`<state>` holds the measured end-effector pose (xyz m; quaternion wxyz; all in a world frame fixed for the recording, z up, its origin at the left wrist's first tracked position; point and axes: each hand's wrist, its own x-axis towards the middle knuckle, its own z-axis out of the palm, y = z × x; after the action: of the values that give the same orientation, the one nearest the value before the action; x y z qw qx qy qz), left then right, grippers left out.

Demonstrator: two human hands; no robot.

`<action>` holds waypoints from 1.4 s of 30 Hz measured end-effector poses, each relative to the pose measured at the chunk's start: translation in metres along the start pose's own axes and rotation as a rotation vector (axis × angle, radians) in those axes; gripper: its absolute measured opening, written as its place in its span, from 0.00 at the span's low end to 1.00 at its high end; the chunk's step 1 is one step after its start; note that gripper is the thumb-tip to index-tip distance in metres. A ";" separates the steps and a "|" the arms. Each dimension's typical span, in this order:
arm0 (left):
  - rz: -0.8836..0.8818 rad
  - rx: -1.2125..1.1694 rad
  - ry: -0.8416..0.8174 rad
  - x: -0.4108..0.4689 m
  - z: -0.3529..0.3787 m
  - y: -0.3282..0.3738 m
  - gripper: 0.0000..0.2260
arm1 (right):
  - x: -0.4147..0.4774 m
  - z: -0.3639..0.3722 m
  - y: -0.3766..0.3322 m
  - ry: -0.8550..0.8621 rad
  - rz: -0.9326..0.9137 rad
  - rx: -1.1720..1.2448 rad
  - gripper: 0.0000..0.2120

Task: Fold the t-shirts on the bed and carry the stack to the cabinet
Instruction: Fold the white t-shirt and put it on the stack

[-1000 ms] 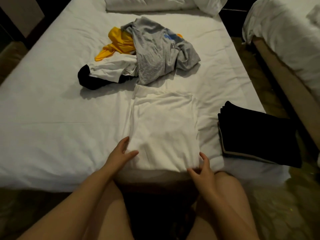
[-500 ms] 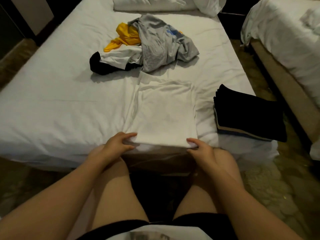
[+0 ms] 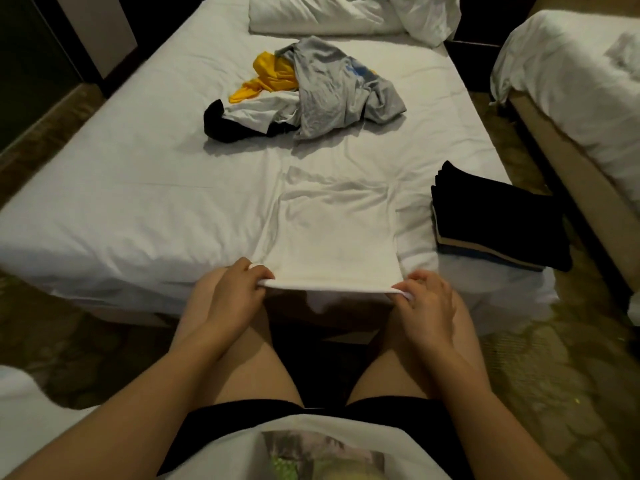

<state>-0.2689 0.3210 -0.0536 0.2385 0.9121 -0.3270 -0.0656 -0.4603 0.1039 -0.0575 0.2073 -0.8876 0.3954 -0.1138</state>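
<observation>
A white t-shirt, folded into a long strip, lies on the white bed with its near hem at the bed's front edge. My left hand pinches the hem's left corner. My right hand pinches the right corner. The hem is lifted slightly off the mattress. A stack of folded dark t-shirts rests at the bed's right front corner. Farther back lies a heap of unfolded shirts: a grey one, a yellow one and a white and black one.
Pillows lie at the head of the bed. A second bed stands to the right across a narrow patterned floor strip. A dark wall and a light panel are at the left. My legs are against the bed's front edge.
Both hands went from resting at the shirt's near end to pinching its two hem corners and lifting them slightly. The view has drawn back from the bed.
</observation>
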 end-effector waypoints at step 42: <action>-0.219 -0.300 -0.274 0.281 0.040 -0.017 0.10 | 0.245 0.067 -0.009 0.031 0.393 0.319 0.16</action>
<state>-0.0524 0.1402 -0.0864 0.3162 0.8791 -0.2418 -0.2622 -0.2683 -0.0554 -0.1040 0.3566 -0.7480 0.5405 -0.1457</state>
